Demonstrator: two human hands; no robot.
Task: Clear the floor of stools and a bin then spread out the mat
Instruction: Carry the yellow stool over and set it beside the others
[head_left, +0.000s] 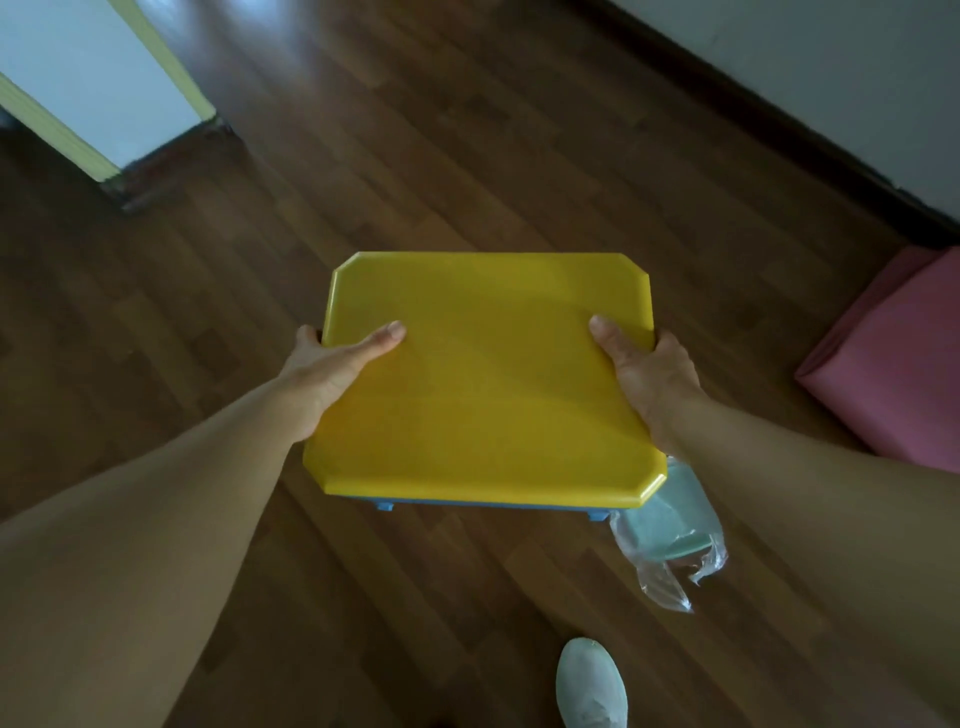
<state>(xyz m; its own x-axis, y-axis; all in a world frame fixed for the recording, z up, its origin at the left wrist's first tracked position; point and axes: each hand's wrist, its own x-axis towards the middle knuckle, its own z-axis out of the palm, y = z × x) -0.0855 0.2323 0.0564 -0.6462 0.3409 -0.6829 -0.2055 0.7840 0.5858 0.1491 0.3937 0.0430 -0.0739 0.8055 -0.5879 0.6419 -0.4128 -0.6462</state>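
A stool with a yellow top (483, 379) and blue underside sits in the middle of the view, held above the wooden floor. My left hand (337, 369) grips its left edge, thumb on top and fingers under the rim. My right hand (644, 374) grips the right edge the same way. A pale green bin (670, 525) lined with a clear plastic bag shows partly from under the stool's lower right corner. A folded pink mat (893, 358) lies on the floor at the right edge, next to the wall.
Dark wooden floor (467, 130) stretches ahead. A white wall with a dark skirting board (779, 119) runs along the upper right. A white and yellow door frame (104, 104) stands at the upper left. My white shoe (589, 686) shows at the bottom.
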